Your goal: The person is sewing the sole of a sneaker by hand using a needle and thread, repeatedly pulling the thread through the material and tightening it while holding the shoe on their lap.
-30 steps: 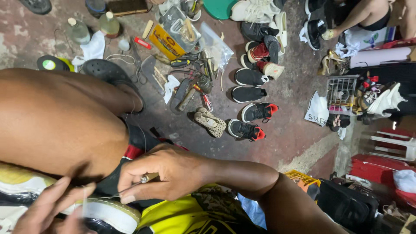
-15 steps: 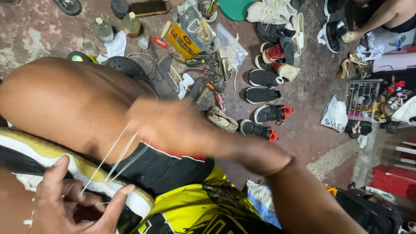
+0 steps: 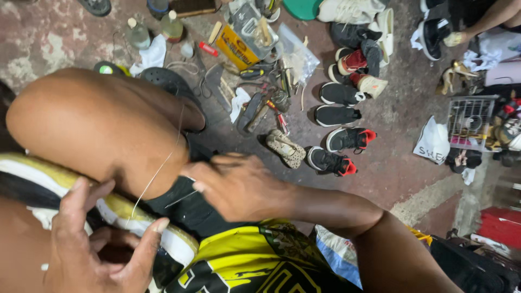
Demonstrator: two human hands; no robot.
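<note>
While the left hand (image 3: pixel 100 244) grips a white-soled shoe (image 3: pixel 125 217) at the near left, fingers curled round its edge, a pale thread (image 3: pixel 157 173) runs up from the sole across the bare knee (image 3: pixel 92 125). To its right the right hand (image 3: pixel 239 187) is closed, fingers pinched together just beside the thread; what it pinches cannot be told. Farther off on the floor (image 3: pixel 401 163) lie scattered tools (image 3: pixel 266 103), then a row of sneakers (image 3: pixel 339 135) toward the right.
</note>
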